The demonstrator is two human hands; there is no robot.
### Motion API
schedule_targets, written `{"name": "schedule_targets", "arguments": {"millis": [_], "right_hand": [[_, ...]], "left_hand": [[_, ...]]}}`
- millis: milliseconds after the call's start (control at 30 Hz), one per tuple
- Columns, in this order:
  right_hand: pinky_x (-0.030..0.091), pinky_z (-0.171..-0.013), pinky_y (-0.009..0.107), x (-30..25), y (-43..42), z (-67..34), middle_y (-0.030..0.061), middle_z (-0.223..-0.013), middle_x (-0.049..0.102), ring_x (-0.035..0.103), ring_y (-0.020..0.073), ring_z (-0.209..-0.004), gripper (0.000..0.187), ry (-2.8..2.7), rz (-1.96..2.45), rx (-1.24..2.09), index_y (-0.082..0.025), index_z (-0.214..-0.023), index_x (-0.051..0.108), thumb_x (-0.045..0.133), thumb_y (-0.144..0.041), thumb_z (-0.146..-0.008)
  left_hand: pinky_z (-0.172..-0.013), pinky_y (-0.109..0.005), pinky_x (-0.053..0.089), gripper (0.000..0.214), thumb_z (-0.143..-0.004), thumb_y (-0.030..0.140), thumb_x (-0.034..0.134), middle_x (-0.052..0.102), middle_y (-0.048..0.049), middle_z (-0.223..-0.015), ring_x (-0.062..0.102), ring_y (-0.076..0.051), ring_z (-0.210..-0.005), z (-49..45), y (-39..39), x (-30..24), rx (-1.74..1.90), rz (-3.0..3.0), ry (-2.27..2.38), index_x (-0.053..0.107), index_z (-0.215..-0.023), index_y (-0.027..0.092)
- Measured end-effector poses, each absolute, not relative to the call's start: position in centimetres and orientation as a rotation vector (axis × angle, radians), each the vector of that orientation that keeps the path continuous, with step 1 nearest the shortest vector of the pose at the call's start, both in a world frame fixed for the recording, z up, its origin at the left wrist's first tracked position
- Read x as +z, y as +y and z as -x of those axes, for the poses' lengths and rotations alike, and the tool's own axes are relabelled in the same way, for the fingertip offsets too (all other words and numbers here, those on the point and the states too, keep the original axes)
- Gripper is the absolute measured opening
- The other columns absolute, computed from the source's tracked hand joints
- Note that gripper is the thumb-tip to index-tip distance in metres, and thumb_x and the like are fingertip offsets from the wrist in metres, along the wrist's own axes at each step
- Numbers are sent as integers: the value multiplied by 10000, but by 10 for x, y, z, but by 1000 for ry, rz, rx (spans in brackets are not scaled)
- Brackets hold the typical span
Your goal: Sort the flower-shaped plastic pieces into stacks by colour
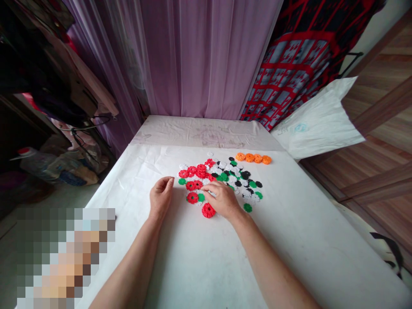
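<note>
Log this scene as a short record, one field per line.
Left hand: beside the pile, fingers curled; grip contents unclear
Right hand: among the pieces, fingertips by red ones; hold unclear
Red pieces: mostly the pile's left side
Other loose pieces: green, white, black
Orange pieces: row at far right of pile
Surface: white-covered table

My bare left hand (162, 195) and bare right hand (222, 197), rounded knuckles, wrists (156, 218) narrowing just behind my hands, my left forearm (133, 266) and right forearm (268, 262) smooth, tapered, wider farther behind the hands, bare as far back as I see.
</note>
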State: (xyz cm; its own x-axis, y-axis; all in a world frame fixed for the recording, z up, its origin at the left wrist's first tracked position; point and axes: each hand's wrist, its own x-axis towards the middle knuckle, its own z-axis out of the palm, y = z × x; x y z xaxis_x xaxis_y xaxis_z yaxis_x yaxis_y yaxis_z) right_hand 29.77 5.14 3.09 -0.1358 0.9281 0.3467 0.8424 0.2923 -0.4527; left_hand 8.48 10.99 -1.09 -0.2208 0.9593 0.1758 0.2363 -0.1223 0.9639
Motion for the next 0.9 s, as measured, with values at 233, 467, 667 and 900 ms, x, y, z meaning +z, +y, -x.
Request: {"name": "schedule_targets", "arguments": {"millis": [233, 467, 667, 900], "right_hand": [[503, -850, 367, 46, 58, -266, 82, -971, 735, 642, 246, -960, 182, -2344, 1696, 146, -202, -964, 716, 701, -315, -822], [500, -845, 394, 44, 59, -252, 119, -939, 726, 643, 275, -964, 145, -2362, 1735, 157, -200, -924, 673, 695, -261, -795], [542, -808, 328, 47, 42, -291, 41, -1068, 737, 696, 182, -880, 447, -1832, 1730, 440, -244, -1196, 584, 693, -227, -763], [551, -845, 360, 34, 0, -314, 53, -1105, 723, 684, 200, -917, 499, -1807, 1706, 426, -237, -1208, 572, 666, -174, -723]], "left_hand": [[-933, -352, 534, 267, -803, 329, 554, 745, -68, -1031, 692, -181, -941, -60, 125, -20, 1497, -1360, 1616, 682, -992, 192], [-936, -373, 535, 275, -805, 319, 533, 750, -66, -1016, 691, -187, -921, -65, 124, -24, 1446, -1440, 1617, 687, -998, 198], [-903, -356, 545, 281, -818, 311, 520, 752, -59, -1020, 695, -182, -912, -66, 123, -23, 1412, -1459, 1616, 690, -1015, 206], [-858, -345, 550, 274, -810, 301, 517, 751, -46, -992, 684, -171, -837, -71, 119, -18, 1368, -1498, 1635, 700, -994, 211]]}}
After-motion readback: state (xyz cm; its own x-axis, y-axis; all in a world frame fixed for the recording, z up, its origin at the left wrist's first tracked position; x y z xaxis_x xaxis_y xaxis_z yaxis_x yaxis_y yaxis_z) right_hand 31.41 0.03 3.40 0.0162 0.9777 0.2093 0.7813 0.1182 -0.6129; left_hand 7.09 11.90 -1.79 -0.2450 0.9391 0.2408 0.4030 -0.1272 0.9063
